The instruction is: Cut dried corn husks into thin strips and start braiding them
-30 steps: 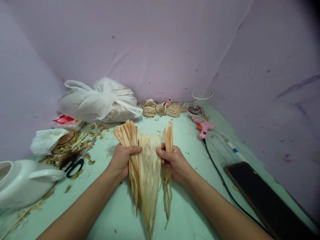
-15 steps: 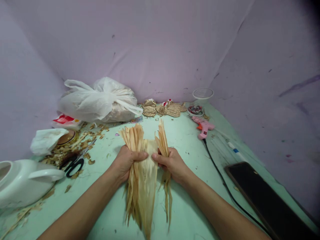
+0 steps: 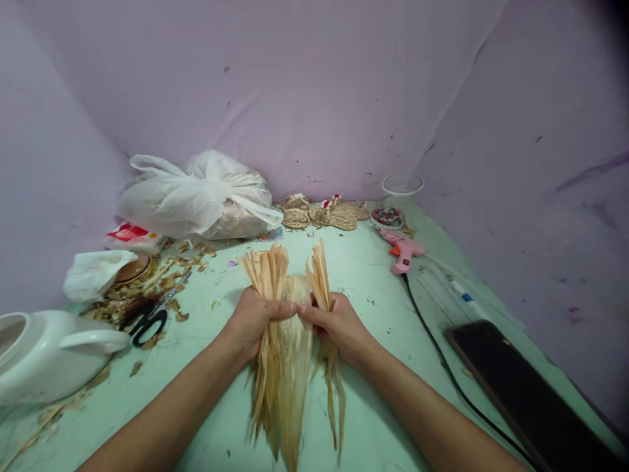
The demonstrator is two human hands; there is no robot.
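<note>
A thick bundle of dried corn husks (image 3: 268, 367) is gripped in my left hand (image 3: 255, 321), its cut ends fanning upward and its pointed ends hanging down. My right hand (image 3: 339, 322) is closed on a thinner bunch of husks (image 3: 320, 272). Between the hands spreads one wide, pale husk (image 3: 295, 354), with both thumbs pressed on its upper part and their tips nearly touching. The fingers behind the husks are mostly hidden.
Left lie black scissors (image 3: 150, 326), husk scraps (image 3: 111, 308), a white pitcher (image 3: 49, 354) and a tied plastic bag (image 3: 196, 196). Woven pieces (image 3: 339, 213) sit at the back. To the right are a pink glue gun (image 3: 405, 249), its black cord (image 3: 432, 341) and a dark phone-like slab (image 3: 531, 393).
Both thumbs have come slightly closer together over the wide husk, which looks more gathered at the top. The view has shifted slightly; both hands keep hold of their husks.
</note>
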